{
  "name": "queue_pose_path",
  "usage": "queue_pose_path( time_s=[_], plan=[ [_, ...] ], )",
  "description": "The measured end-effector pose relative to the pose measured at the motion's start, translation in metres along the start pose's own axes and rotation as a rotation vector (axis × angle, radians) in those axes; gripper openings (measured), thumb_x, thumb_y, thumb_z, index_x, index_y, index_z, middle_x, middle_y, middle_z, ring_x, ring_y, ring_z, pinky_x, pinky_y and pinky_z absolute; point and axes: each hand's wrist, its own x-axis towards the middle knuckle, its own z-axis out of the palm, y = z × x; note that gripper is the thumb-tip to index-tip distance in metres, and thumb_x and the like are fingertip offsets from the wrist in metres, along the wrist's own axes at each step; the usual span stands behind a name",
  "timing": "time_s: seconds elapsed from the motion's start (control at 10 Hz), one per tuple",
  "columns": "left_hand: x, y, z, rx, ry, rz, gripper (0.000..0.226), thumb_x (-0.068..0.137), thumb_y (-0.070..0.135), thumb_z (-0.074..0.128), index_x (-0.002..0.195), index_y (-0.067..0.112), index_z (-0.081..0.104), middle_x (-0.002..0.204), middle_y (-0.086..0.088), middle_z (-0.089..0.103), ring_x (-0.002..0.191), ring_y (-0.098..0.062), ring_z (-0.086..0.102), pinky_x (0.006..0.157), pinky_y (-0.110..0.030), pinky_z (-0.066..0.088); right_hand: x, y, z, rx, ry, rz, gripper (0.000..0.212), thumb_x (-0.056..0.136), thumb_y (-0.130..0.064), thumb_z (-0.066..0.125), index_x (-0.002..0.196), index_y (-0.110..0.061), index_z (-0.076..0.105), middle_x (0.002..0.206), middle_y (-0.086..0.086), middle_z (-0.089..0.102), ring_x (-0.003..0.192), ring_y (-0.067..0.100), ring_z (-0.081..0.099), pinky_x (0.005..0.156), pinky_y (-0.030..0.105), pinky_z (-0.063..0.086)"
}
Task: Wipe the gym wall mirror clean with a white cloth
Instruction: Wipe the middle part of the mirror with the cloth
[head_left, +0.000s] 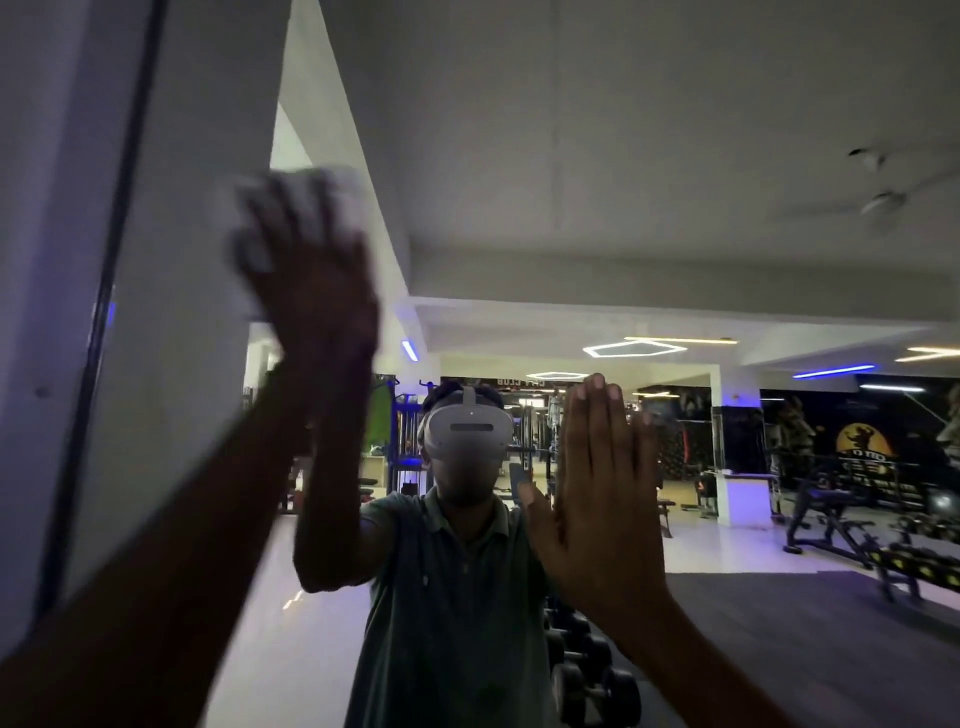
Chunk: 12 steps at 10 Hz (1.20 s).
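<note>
From the head camera, the left hand (311, 265) is raised high against the mirror (571, 182), blurred, its fingers spread over a white cloth (322, 187) that it presses flat to the glass. The cloth shows above the fingertips and beside them on the left, bunched under the palm. Whether the thumb curls into the cloth cannot be told through the blur. Left of this hand runs the mirror's dark frame edge (111, 270), with a pale wall beyond it.

The right hand (597, 499) sits lower and to the right of the left one, well apart from the cloth. Its fingers are straight and held together, thumb out to the left, palm laid flat on the glass.

Between the two hands the mirror reflects the person, wearing a white headset (467, 431) and a grey-green collared shirt (447, 597). Right of the right hand, the reflection shows a weight bench (831, 519), a dumbbell rack, hexagonal ceiling lights (634, 348) and a ceiling fan (883, 200).
</note>
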Motion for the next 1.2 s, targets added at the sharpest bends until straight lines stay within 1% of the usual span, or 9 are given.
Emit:
queue_pose_path(
  time_s=[0.1, 0.2, 0.5, 0.6, 0.7, 0.8, 1.0, 1.1, 1.2],
  plan=[
    [-0.066, 0.028, 0.046, 0.177, -0.311, 0.709, 0.052, 0.102, 0.077, 0.009, 0.142, 0.071, 0.04, 0.133, -0.03, 0.065, 0.123, -0.048, 0.065, 0.114, -0.067, 0.021, -0.001, 0.001, -0.002, 0.0, -0.008, 0.001, 0.085, 0.103, -0.051, 0.039, 0.166, 0.0, 0.013, 0.176, 0.019, 0.003, 0.163, 0.037, 0.004, 0.128, 0.065, 0.013],
    [-0.056, -0.028, 0.065, 0.682, -0.492, 0.802, 0.066, 0.112, 0.053, 0.007, 0.165, 0.022, 0.031, 0.168, -0.023, 0.029, 0.156, -0.044, 0.028, 0.123, -0.066, 0.023, -0.002, 0.001, -0.002, 0.005, -0.014, 0.0, 0.083, 0.105, -0.051, 0.036, 0.166, 0.0, 0.013, 0.176, 0.018, 0.003, 0.164, 0.036, 0.004, 0.129, 0.065, 0.013],
    [0.022, -0.119, -0.045, 0.973, 0.01, 0.101, 0.066, 0.109, 0.058, 0.003, 0.169, 0.031, 0.0, 0.176, -0.012, -0.001, 0.163, -0.032, 0.001, 0.128, -0.054, 0.01, 0.0, 0.0, 0.0, -0.045, -0.028, 0.01, 0.095, 0.099, -0.052, 0.053, 0.166, 0.001, 0.011, 0.176, 0.019, 0.001, 0.164, 0.037, 0.002, 0.129, 0.063, 0.01],
    [-0.026, -0.084, 0.004, 0.952, -0.079, 0.172, 0.066, 0.11, 0.05, 0.007, 0.169, 0.023, 0.0, 0.175, -0.018, -0.003, 0.162, -0.039, -0.003, 0.128, -0.059, 0.008, 0.008, -0.003, -0.006, -0.08, -0.046, -0.005, 0.097, 0.1, -0.061, 0.047, 0.166, 0.001, 0.01, 0.176, 0.021, 0.0, 0.163, 0.037, -0.001, 0.13, 0.062, 0.008],
    [-0.062, -0.078, 0.015, 0.904, -0.559, 0.772, 0.067, 0.11, 0.053, 0.019, 0.169, 0.023, 0.012, 0.176, -0.015, 0.004, 0.163, -0.036, 0.002, 0.129, -0.057, 0.009, 0.032, 0.005, -0.01, -0.15, -0.061, 0.031, 0.099, 0.1, -0.069, 0.034, 0.167, 0.0, 0.006, 0.175, 0.023, -0.006, 0.163, 0.037, -0.006, 0.131, 0.059, 0.0],
    [-0.018, -0.103, -0.026, 0.867, -0.552, 0.938, 0.066, 0.109, 0.051, 0.027, 0.167, 0.018, 0.026, 0.174, -0.016, 0.015, 0.16, -0.037, 0.018, 0.124, -0.052, 0.02, 0.053, 0.028, -0.013, -0.185, -0.038, 0.057, 0.099, 0.1, -0.068, 0.033, 0.166, 0.002, 0.007, 0.174, 0.024, -0.004, 0.163, 0.039, -0.004, 0.13, 0.061, 0.007],
    [0.025, -0.12, -0.042, 0.948, -0.002, 0.155, 0.068, 0.109, 0.058, 0.007, 0.169, 0.027, 0.006, 0.176, -0.014, 0.006, 0.162, -0.036, 0.009, 0.123, -0.058, 0.019, 0.051, 0.038, -0.004, -0.148, 0.003, 0.012, 0.096, 0.101, -0.063, 0.035, 0.166, 0.002, 0.008, 0.175, 0.022, -0.004, 0.163, 0.037, -0.004, 0.13, 0.062, 0.007],
    [-0.006, -0.075, 0.036, 0.903, -0.001, 0.099, 0.071, 0.104, 0.056, 0.003, 0.169, 0.028, 0.003, 0.175, -0.021, 0.002, 0.161, -0.043, 0.003, 0.126, -0.062, 0.014, 0.052, 0.038, -0.006, -0.133, 0.02, 0.007, 0.095, 0.101, -0.061, 0.04, 0.166, 0.001, 0.008, 0.176, 0.021, -0.003, 0.163, 0.037, -0.003, 0.13, 0.061, 0.008],
    [-0.054, -0.039, 0.104, 0.832, -0.323, 0.54, 0.065, 0.107, 0.052, 0.019, 0.168, 0.032, 0.018, 0.175, -0.019, 0.011, 0.161, -0.044, 0.008, 0.125, -0.061, 0.013, 0.052, 0.039, -0.006, -0.105, 0.035, -0.004, 0.093, 0.101, -0.061, 0.036, 0.166, 0.001, 0.012, 0.176, 0.02, 0.001, 0.164, 0.036, 0.0, 0.13, 0.061, 0.01]
  ],
)
